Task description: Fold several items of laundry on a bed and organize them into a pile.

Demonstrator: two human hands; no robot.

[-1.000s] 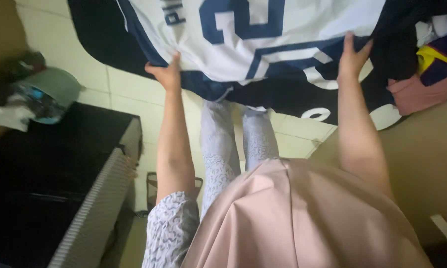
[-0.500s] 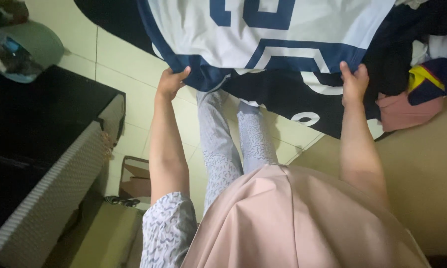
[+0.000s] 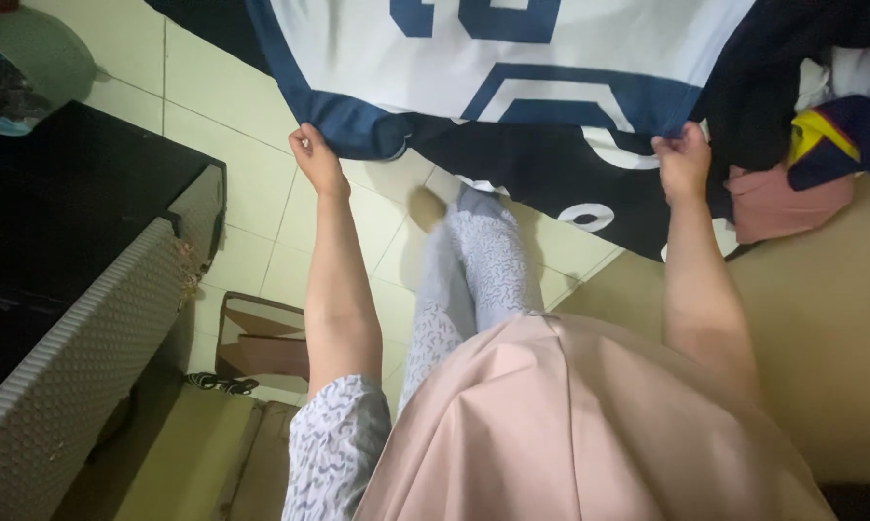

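Note:
A white sports jersey with navy trim and a large navy number hangs spread out in front of me. My left hand pinches its lower hem at the left corner. My right hand grips the hem at the right corner. Behind the jersey hangs a dark garment with white markings. Below my arms I see a pink skirt and patterned grey trouser legs.
A dark woven-sided cabinet stands at the left with a green cap on top. Cardboard boxes lie on the tiled floor. Piled pink, yellow and navy clothes rest on a tan surface at right.
Both hands have slid down to the jersey's bottom hem and closed on it. The jersey has shifted upward in view and the camera has tilted further down.

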